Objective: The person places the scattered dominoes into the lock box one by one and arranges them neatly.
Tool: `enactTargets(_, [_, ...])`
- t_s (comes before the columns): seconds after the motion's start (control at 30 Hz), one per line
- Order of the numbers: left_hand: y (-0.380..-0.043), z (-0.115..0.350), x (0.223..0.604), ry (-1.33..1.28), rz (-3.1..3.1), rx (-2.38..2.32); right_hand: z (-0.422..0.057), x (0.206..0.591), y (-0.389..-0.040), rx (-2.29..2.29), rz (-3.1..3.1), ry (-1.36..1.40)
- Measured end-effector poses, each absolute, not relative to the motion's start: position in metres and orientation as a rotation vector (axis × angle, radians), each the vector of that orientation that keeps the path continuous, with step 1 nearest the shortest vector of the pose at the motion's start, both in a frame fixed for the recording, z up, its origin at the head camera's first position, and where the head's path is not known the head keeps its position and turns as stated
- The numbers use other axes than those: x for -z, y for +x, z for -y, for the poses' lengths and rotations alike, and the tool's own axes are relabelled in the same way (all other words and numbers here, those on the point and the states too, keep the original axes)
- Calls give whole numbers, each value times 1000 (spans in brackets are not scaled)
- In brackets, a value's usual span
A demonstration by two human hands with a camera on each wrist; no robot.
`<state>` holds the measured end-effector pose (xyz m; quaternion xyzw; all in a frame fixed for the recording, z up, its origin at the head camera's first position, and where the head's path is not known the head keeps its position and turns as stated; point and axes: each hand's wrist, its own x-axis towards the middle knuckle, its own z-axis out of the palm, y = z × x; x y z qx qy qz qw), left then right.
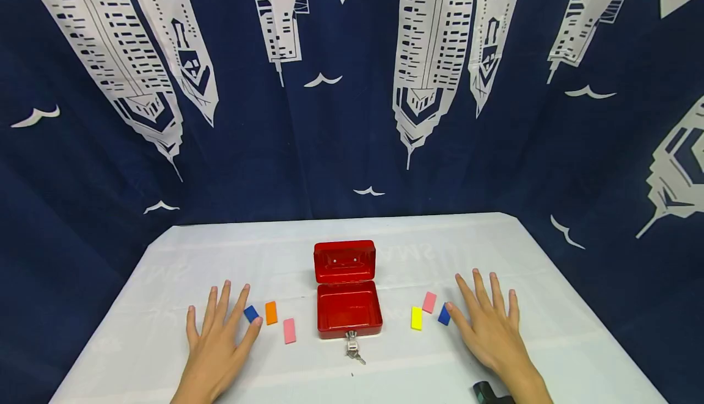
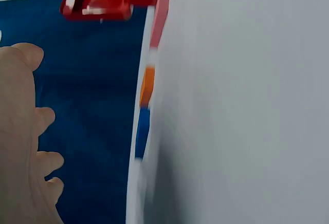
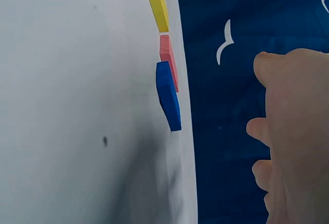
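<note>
A small red metal cash box (image 1: 349, 309) stands on the white table with its lid (image 1: 344, 261) raised. Keys (image 1: 354, 354) hang from the lock at its front. Left of the box lie a blue block (image 1: 250, 313), an orange block (image 1: 271, 313) and a pink block (image 1: 289, 330). To its right are a yellow block (image 1: 416, 318), another pink block (image 1: 429, 302) and another blue block (image 1: 444, 314). My left hand (image 1: 217, 337), fingers spread, holds nothing beside the left blue block. Likewise spread, my right hand (image 1: 489, 324) is nearest the right blue block and grips nothing.
The white tablecloth (image 1: 220, 251) covers the table. Behind it hangs a dark blue cloth (image 1: 247, 165) printed with white buildings and birds. A black device (image 1: 489, 393) sits by the right wrist at the bottom edge.
</note>
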<state>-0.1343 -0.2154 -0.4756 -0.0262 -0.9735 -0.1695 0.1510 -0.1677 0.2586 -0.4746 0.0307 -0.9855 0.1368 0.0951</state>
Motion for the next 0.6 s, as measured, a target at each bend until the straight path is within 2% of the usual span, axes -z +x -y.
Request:
enactTargets(0.4, [-138,180,477,-253,2659,814,-256,475,-170,-485,2823,196])
enactTargets(0.6, [-141,161,474,-147,2689,1259,-253,474,-171,-546,2754,239])
